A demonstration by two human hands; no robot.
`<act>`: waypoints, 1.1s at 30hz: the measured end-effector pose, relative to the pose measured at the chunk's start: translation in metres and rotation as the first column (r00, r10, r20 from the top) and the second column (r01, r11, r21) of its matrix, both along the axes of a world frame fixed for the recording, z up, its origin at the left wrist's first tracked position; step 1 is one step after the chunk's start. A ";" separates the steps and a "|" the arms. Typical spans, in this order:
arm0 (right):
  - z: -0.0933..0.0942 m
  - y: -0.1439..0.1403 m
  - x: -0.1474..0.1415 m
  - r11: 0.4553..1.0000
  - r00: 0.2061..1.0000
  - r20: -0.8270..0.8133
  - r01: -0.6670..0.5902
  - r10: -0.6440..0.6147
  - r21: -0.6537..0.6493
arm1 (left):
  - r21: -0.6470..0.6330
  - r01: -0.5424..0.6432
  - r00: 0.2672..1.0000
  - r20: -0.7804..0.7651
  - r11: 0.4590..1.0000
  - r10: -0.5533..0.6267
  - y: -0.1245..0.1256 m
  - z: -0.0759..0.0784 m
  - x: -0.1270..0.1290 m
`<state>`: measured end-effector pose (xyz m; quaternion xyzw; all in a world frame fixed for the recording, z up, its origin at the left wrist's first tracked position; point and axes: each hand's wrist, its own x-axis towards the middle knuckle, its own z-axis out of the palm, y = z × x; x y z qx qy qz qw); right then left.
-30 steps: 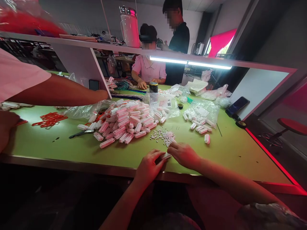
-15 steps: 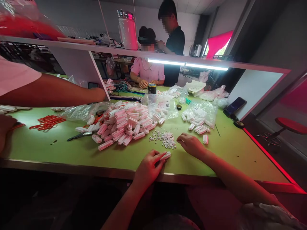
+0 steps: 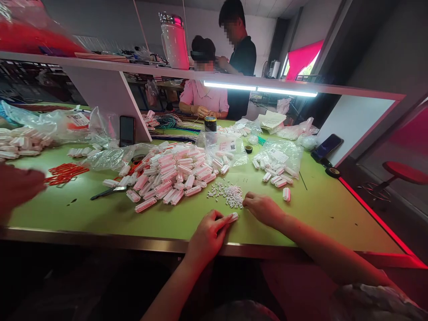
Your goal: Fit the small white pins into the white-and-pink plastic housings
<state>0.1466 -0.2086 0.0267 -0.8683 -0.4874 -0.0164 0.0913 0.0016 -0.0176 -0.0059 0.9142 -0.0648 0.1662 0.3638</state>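
Assembly of small connector parts is where we stand: our left hand pinches one white connector block between thumb and fingers, its far end resting on the green bench close to the near edge. Our right hand lies curled, fingertips touching the edge of the scatter of tiny white pieces; we cannot tell whether a piece is already pinched, since the fingertips hide it. We judge the step in hand to be the picking of one small piece to fit into the held block. The next move would call for a fine pinch on a single piece, a short carry left to the block, and careful alignment with its open end. Behind the scatter sits the large heap of finished-looking blocks, with a smaller group to the right. A co-worker's blurred hand shows at far left, near red clips.
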 end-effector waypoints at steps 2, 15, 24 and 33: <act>-0.001 0.000 -0.001 0.998 0.998 0.058 -0.006 0.010 -0.059 | -0.012 -0.011 1.000 -0.001 1.000 0.011 0.000 0.000 0.000; 0.013 -0.009 0.012 0.975 0.977 -0.004 0.211 -0.212 -0.066 | -0.100 -0.112 0.994 -0.011 0.989 0.112 0.001 -0.005 0.001; 0.008 -0.009 0.014 0.980 0.983 -0.074 0.177 -0.171 0.089 | -0.105 -0.109 0.994 -0.012 0.988 0.108 0.001 -0.004 0.001; 0.003 -0.009 0.017 0.984 0.972 -0.202 0.146 -0.122 0.104 | -0.109 -0.113 0.994 -0.015 0.988 0.112 0.001 -0.004 0.002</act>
